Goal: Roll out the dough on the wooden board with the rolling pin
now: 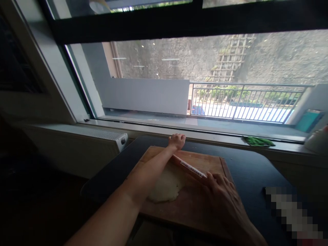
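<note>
A flattened sheet of pale dough (166,186) lies on a wooden board (189,212), partly hidden behind my left forearm. Slanting across the board's far right part is a rolling pin (191,168) with a printed label along its side. My left hand (177,141) is closed round the pin's far end, near the board's back edge. At the near end, the fingers of my right hand (221,188) are curled over the pin, the palm turned down. The dough's ragged edge shows to the left of my right hand.
The board rests on a dark table (256,171) below a large window. A white radiator (84,147) stands to the left. On the windowsill (220,136) lies a green cloth (258,141). A blurred-out object (292,212) sits at the table's right.
</note>
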A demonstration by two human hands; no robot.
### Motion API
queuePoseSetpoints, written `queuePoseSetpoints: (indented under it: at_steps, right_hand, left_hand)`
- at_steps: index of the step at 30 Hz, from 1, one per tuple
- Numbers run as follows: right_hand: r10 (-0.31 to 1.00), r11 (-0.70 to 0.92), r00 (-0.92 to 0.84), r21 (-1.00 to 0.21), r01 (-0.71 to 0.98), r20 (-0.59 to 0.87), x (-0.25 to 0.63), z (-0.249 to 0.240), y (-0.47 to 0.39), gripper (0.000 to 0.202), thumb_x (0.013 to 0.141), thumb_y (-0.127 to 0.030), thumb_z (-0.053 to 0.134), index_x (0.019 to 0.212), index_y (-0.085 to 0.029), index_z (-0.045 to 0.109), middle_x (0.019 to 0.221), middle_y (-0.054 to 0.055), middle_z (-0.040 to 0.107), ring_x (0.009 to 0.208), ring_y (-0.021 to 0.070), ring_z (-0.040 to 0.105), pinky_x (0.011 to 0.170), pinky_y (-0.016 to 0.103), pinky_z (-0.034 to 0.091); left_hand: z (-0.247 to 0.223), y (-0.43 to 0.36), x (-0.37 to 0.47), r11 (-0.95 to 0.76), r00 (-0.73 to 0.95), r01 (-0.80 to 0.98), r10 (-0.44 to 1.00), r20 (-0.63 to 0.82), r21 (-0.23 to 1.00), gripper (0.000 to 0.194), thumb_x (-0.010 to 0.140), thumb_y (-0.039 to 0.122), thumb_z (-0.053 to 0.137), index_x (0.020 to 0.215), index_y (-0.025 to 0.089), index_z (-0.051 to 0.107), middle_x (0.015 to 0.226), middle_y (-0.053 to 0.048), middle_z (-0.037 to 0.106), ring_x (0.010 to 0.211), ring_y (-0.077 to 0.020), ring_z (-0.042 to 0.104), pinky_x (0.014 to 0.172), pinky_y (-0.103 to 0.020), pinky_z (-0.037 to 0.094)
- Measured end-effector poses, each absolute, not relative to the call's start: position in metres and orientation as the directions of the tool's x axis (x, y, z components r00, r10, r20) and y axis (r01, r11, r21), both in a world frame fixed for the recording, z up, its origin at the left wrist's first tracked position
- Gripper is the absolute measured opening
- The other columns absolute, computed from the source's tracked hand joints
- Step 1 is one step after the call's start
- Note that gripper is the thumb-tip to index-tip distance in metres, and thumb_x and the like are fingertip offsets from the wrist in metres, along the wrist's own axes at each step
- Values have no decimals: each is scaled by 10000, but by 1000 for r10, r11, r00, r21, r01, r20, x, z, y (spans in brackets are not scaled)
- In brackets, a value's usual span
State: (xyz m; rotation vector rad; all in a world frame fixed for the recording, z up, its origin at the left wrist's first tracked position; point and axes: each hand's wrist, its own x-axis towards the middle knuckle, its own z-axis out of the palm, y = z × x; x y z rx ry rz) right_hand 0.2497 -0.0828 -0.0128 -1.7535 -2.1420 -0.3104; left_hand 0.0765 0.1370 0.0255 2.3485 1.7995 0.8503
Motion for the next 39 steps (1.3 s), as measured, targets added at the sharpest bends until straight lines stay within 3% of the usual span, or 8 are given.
queuePoseSetpoints:
  at_steps: [6, 11, 14, 19, 25, 32, 36, 39]
  right_hand:
    - [920, 128, -76, -112, 986, 384, 265, -18, -89, 345, 905, -335, 365, 1211, -209, 464, 1006, 56, 562, 917, 216, 525, 780, 359, 406]
    - [904, 138, -63, -148, 979, 422, 268, -24, -92, 309, 903, -324, 369, 1156, -195, 491, 999, 61, 561, 936, 222, 507, 789, 361, 400]
    - [884, 146, -56, -161, 976, 464, 265, -26, -94, 305, 903, -306, 365, 1160, -192, 483, 994, 64, 566, 931, 223, 507, 795, 367, 404]
    - [843, 166, -48, -176, 970, 535, 262, -30, -96, 291, 895, -281, 376, 1161, -221, 476, 996, 57, 578, 912, 215, 524, 777, 359, 423]
    - [849, 154, -26, -201, 967, 528, 267, -33, -93, 268, 873, -329, 421, 1115, -259, 512, 944, 37, 600, 864, 209, 563, 726, 346, 455]
    - [818, 317, -49, -378, 870, 573, 266, -34, -97, 298, 875, -408, 413, 1122, -274, 513, 994, 43, 605, 875, 186, 601, 694, 285, 485]
    - [816, 422, -171, -367, 829, 553, 255, -30, -98, 276, 847, -440, 448, 1066, -310, 554, 917, 17, 617, 829, 174, 606, 678, 270, 478]
    - [822, 482, -301, -309, 820, 483, 250, -16, -92, 244, 855, -405, 444, 1057, -347, 567, 884, 2, 617, 822, 166, 598, 674, 261, 471]
  left_hand:
    - [23, 108, 26, -302, 108, 856, 899, 425, 420, 347, 928, 329, 298, 1082, 176, 568, 1101, -82, 605, 1033, -193, 523, 870, -296, 378]
    - [31, 66, -20, -433, 439, 875, 898, 22, 217, 491, 705, 565, 553, 1056, 226, 609, 1087, -54, 622, 1010, -237, 554, 842, -291, 406]
    - [45, 69, -20, -412, 431, 898, 894, -123, 152, 645, 549, 603, 649, 1051, 200, 611, 1113, -87, 609, 1002, -279, 557, 794, -313, 435]
    - [59, 86, -9, -206, 412, 874, 795, -446, 440, 462, 513, 532, 701, 817, 187, 656, 840, -42, 679, 762, -247, 629, 597, -274, 466]
    - [41, 66, -28, -133, 388, 635, 907, -165, 761, 395, 680, 509, 579, 868, 164, 619, 816, -17, 661, 725, -194, 613, 552, -236, 440]
    - [32, 35, -71, -141, 117, 937, 989, 94, 319, 245, 732, 417, 534, 696, 186, 605, 700, -14, 627, 707, -185, 594, 584, -240, 383]
    - [49, 14, -55, -385, 260, 876, 885, 386, 292, 233, 853, 298, 404, 863, 201, 616, 888, -34, 642, 849, -166, 586, 753, -254, 412]
    - [47, -6, -44, -561, 441, 780, 807, 393, 278, 250, 874, 257, 391, 964, 207, 618, 975, -38, 640, 935, -167, 567, 857, -271, 396]
